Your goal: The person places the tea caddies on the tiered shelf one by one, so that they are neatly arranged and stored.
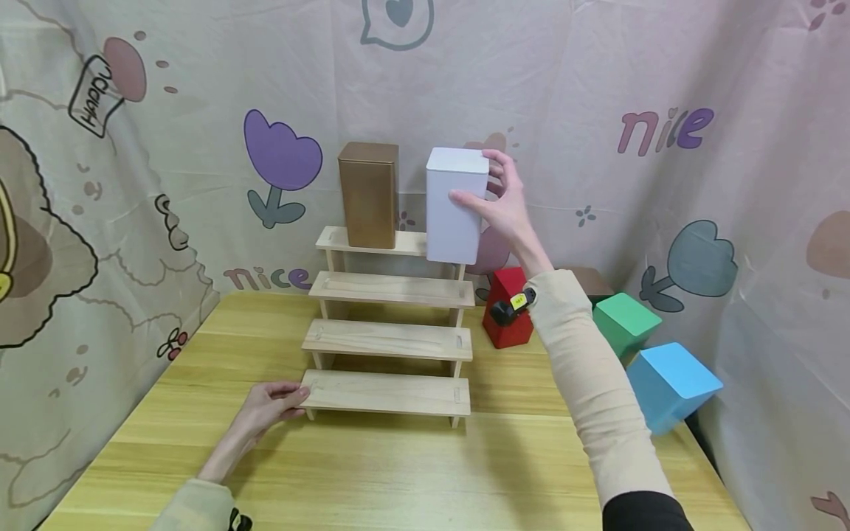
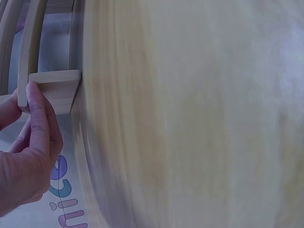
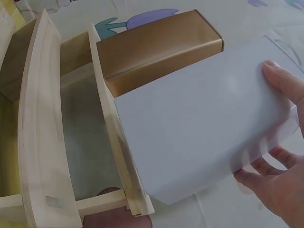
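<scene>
In the head view a white lidded box (image 1: 455, 208) stands upright at the right end of the top step of a wooden tiered rack (image 1: 388, 339). My right hand (image 1: 501, 199) grips it near its top, thumb on the front face and fingers round the right side. The right wrist view shows the white box's base overlapping the edge of the top board. A bronze-brown box (image 1: 369, 195) stands on the same step to the left. My left hand (image 1: 268, 409) pinches the left end of the lowest step (image 2: 29, 61) between thumb and fingers.
Right of the rack on the wooden table (image 1: 372, 472) stand a red box (image 1: 508, 324), a green box (image 1: 624, 321) and a blue box (image 1: 672, 383). A brown box (image 1: 587, 282) shows behind my right forearm. A printed curtain (image 1: 564, 88) hangs behind the table and along its sides.
</scene>
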The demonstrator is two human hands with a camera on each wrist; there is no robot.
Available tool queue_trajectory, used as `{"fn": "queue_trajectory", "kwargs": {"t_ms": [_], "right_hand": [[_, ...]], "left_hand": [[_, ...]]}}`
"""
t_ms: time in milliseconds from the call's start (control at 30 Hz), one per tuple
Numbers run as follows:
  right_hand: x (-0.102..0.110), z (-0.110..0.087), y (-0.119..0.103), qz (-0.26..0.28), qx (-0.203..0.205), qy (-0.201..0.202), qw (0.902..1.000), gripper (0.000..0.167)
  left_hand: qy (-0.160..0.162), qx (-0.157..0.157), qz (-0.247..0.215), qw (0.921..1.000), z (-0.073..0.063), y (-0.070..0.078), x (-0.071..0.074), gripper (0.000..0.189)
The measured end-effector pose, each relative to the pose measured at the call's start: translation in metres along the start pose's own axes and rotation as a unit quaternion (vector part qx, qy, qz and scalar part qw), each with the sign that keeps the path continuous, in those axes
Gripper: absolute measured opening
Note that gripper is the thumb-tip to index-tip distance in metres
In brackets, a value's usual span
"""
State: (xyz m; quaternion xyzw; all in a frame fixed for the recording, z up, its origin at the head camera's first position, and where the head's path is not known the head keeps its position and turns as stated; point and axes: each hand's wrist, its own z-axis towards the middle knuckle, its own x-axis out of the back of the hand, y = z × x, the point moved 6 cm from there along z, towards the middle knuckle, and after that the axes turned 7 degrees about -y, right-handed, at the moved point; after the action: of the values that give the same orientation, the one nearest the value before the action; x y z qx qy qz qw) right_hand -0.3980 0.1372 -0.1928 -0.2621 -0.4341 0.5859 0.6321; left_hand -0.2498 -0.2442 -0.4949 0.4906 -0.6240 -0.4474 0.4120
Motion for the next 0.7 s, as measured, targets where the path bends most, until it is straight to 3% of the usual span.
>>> {"fn": "queue_trajectory", "kwargs": {"t_ms": [700], "right_hand": [[-0.014,0.024,0.019,0.006,-0.007,-0.007,0.9999,0.076]], "left_hand": [[-0.009,-0.003,-0.004,0.9999,0.000,0.002,0.000,0.045]]}}
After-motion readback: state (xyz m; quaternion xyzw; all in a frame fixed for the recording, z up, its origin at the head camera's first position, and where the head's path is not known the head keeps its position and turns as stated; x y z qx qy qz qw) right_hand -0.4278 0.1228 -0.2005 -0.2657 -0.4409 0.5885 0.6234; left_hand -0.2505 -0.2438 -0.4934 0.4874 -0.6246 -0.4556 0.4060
